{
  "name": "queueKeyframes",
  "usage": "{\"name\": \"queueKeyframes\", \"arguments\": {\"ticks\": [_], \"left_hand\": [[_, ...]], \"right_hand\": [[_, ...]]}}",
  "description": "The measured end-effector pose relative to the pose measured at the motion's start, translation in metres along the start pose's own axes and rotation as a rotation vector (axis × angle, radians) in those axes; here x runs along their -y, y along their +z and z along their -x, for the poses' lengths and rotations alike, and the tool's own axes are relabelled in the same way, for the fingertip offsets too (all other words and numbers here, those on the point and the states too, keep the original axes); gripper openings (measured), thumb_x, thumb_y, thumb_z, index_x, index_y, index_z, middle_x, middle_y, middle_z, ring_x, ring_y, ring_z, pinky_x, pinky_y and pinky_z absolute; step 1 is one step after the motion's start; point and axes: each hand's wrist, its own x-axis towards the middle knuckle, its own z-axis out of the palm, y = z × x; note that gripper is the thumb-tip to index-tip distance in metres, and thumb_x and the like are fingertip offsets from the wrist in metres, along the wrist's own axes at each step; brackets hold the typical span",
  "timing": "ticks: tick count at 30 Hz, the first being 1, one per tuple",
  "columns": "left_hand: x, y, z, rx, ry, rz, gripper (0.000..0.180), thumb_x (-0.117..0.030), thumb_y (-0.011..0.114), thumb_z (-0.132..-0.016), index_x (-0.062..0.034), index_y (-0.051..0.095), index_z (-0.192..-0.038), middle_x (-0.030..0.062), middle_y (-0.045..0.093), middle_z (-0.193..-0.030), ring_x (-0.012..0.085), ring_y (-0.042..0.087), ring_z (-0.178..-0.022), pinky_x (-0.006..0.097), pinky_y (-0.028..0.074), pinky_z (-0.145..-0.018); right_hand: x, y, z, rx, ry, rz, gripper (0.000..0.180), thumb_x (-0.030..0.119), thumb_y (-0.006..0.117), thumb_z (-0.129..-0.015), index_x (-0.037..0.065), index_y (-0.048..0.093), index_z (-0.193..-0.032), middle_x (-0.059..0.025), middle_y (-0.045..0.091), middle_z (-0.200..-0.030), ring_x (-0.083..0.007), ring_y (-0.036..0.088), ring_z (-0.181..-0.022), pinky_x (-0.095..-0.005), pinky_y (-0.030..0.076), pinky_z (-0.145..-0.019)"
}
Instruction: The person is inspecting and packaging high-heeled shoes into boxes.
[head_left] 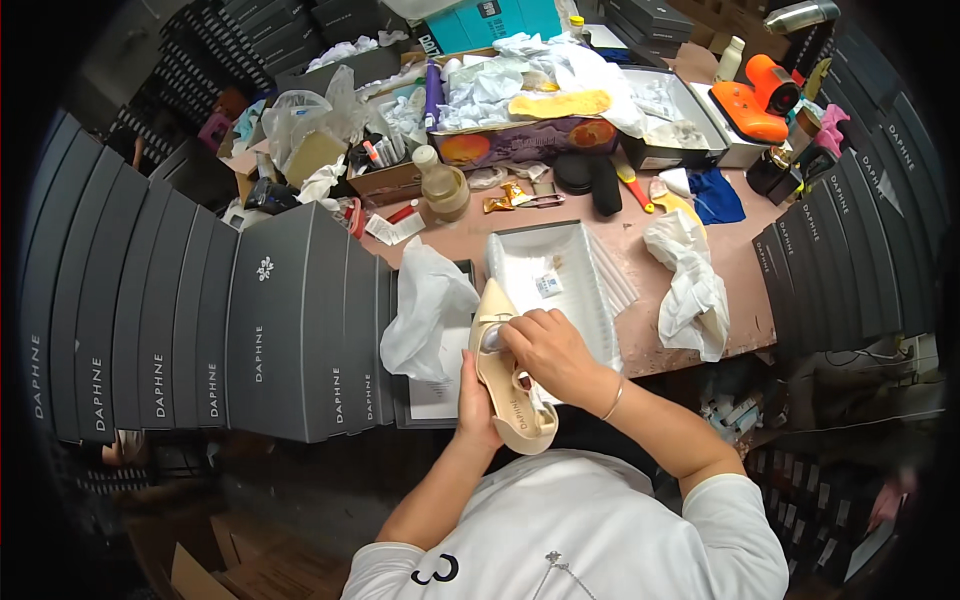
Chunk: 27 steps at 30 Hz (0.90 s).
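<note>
A cluttered brown worktable (735,270) fills mid-frame, walled by dark grey shoe boxes (200,310) left and right. Low centre, my left hand (475,400) is closed round one beige shoe (505,385) from beneath, steadying it, I judge, so my right hand (545,345) can press fingers into its toe. Just above lies one open white-lined box (560,275), two crumpled white papers (425,305) flanking it, one orange device (755,100) upper right

My left hand (478,400) grips from below, fingers curled; my right hand (545,345) reaches across above it, fingertips pinching, wrist bent.
</note>
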Motion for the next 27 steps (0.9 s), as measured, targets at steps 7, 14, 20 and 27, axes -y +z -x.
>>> {"name": "queueKeyframes", "arguments": {"ticks": [7, 14, 20, 27], "left_hand": [[0.016, 0.005, 0.015, -0.176, 0.114, -0.144, 0.073, -0.063, 0.019, -0.097, -0.0071, 0.035, -0.141, 0.0100, 0.049, -0.131, 0.0234, 0.051, -0.119, 0.039, 0.043, -0.100], [0.007, -0.011, 0.009, -0.155, 0.151, -0.189, 0.071, -0.062, 0.020, -0.097, -0.0061, 0.037, -0.138, 0.0117, 0.051, -0.127, 0.0234, 0.054, -0.115, 0.039, 0.047, -0.096], [0.000, -0.005, 0.000, -0.105, 0.138, -0.174, 0.071, -0.061, 0.020, -0.097, -0.0065, 0.034, -0.140, 0.0132, 0.048, -0.131, 0.0250, 0.051, -0.119, 0.040, 0.044, -0.100], [0.002, -0.002, 0.010, -0.104, 0.149, -0.253, 0.076, -0.065, 0.019, -0.095, -0.0084, 0.026, -0.145, 0.0132, 0.041, -0.140, 0.0268, 0.043, -0.130, 0.042, 0.039, -0.106]], "right_hand": [[0.014, 0.032, 0.006, -0.133, 0.115, 0.062, 0.059, 0.008, 0.063, -0.070, 0.004, 0.053, -0.127, -0.0014, 0.057, -0.080, -0.0178, 0.054, -0.070, -0.0310, 0.040, -0.067], [0.022, 0.016, 0.005, -0.021, 0.163, -0.226, 0.060, 0.006, 0.063, -0.073, 0.005, 0.050, -0.132, -0.0016, 0.059, -0.076, -0.0198, 0.056, -0.065, -0.0326, 0.041, -0.062], [0.012, 0.009, 0.006, -0.095, 0.128, -0.274, 0.056, 0.008, 0.068, -0.075, 0.007, 0.051, -0.129, -0.0111, 0.061, -0.107, -0.0263, 0.059, -0.086, -0.0366, 0.048, -0.076], [0.029, 0.000, -0.003, 0.135, 0.216, -0.164, 0.070, 0.010, 0.070, -0.075, 0.007, 0.041, -0.138, -0.0134, 0.058, -0.115, -0.0281, 0.062, -0.082, -0.0366, 0.050, -0.073]]}}
